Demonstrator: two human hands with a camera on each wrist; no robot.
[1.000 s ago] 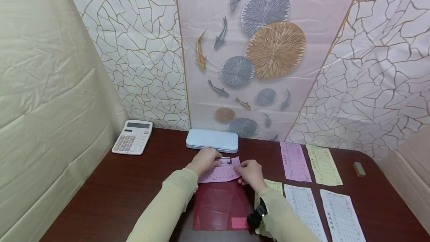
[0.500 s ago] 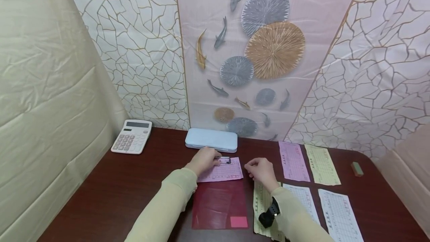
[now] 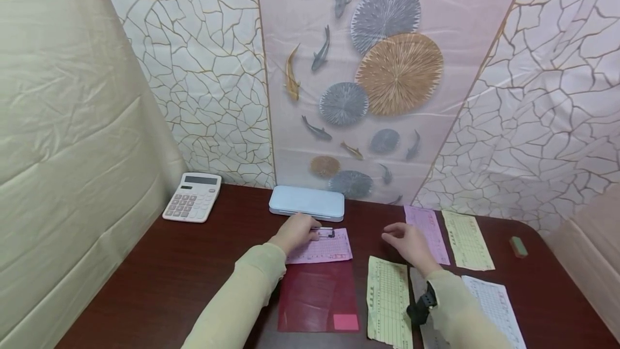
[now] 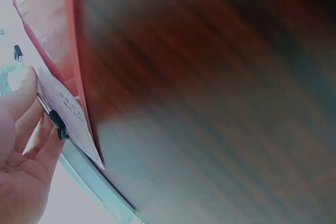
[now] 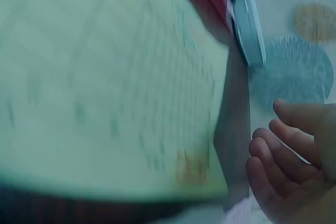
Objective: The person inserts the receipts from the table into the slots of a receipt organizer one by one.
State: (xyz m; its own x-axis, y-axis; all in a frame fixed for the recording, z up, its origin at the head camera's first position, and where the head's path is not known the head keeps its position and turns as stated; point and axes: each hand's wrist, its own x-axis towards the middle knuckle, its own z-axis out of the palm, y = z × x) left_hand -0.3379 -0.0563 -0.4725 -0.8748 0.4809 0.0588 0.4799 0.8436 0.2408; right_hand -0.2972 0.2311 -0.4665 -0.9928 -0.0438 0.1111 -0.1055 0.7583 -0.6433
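My left hand (image 3: 294,231) grips the metal clip (image 3: 325,230) with black ends at the far edge of a dark red clipboard (image 3: 315,295). Under this clip lies a pink form (image 3: 324,251), covering the board's upper part. In the left wrist view the thumb presses at the clip (image 4: 55,121), beside the form (image 4: 68,106). My right hand (image 3: 410,244) holds nothing; its fingers are loosely bent above the desk, beside a second pink form (image 3: 427,230). A yellow form (image 3: 389,300) lies right of the clipboard and fills much of the right wrist view.
A light blue case (image 3: 307,203) stands behind the clipboard, and a white calculator (image 3: 192,198) sits at the back left. Another yellow form (image 3: 467,238), white forms (image 3: 494,306) and a green-and-brown eraser-like block (image 3: 518,246) lie on the right. A patterned curtain (image 3: 223,96) hangs behind the desk.
My right hand has let go of the pink form's right edge and moved right across the desk, uncovering the nearer yellow form. The left hand stays at the clip.
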